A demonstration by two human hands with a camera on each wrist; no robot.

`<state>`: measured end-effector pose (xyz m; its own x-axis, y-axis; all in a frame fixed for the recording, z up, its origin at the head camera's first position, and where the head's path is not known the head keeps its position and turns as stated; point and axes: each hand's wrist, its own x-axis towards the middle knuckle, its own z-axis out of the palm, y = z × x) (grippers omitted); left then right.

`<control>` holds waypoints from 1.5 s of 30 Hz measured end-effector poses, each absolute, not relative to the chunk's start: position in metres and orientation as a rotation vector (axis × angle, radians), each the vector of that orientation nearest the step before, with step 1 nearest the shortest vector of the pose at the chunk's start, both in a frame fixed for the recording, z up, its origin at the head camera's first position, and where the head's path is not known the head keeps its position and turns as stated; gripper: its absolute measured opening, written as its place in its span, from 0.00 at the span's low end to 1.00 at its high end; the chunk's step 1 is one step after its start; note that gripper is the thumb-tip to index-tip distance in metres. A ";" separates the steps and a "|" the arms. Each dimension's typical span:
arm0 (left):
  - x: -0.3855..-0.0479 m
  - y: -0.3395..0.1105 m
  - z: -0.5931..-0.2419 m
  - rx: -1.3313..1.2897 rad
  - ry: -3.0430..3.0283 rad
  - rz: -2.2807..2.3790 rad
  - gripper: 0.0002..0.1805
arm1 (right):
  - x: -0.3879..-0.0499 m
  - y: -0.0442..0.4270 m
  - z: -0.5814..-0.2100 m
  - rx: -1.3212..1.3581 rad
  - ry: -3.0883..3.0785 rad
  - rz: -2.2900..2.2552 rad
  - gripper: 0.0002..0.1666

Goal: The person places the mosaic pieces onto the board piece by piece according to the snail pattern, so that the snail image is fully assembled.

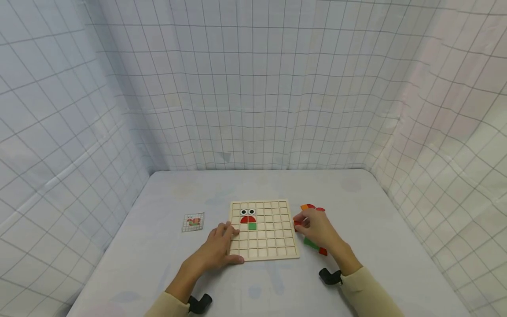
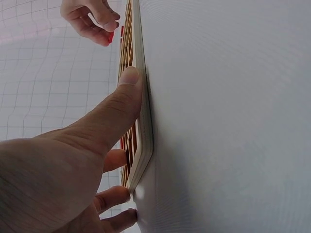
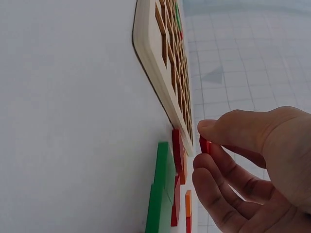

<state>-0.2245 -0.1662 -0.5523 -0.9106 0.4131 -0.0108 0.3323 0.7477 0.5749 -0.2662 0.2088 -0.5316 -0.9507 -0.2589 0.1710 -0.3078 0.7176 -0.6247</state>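
A wooden grid board (image 1: 273, 243) lies on the table. Two eye tiles (image 1: 244, 212) sit in its cells, above two rounded red tiles (image 1: 244, 219) and a green square tile (image 1: 252, 226). My left hand (image 1: 215, 250) rests at the board's near left corner, fingers spread along the left side, with the thumb (image 2: 116, 107) on the front edge. By the right edge, my right hand (image 1: 318, 229) pinches a small red tile (image 3: 206, 145) between thumb and finger, lifted off the table. Its exact shape is mostly hidden by the fingertips.
Right of the board lie loose tiles: green ones (image 1: 310, 243), a red one (image 1: 323, 252) and, farther back, an orange one (image 1: 304, 207). A small gridded picture card (image 1: 193, 222) lies to the left. White gridded curtains (image 1: 253, 110) surround the table.
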 end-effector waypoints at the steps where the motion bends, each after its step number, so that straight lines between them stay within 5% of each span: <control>1: -0.225 -0.167 -0.552 0.611 2.813 0.880 0.51 | -0.266 0.206 -0.531 0.479 -2.847 1.065 0.12; 18: -0.219 -0.161 -0.532 0.532 2.762 0.864 0.48 | -0.263 0.144 -0.534 0.816 -2.816 1.078 0.06; 45: -0.221 -0.161 -0.537 0.551 2.799 0.864 0.48 | -0.252 0.085 -0.531 0.830 -2.926 1.084 0.03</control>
<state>-0.2208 -0.1612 -0.5371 -0.9192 0.3913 -0.0440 0.2984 0.7651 0.5706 -0.2520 0.0854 -0.5310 -0.8644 -0.4941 0.0930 -0.4355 0.6433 -0.6297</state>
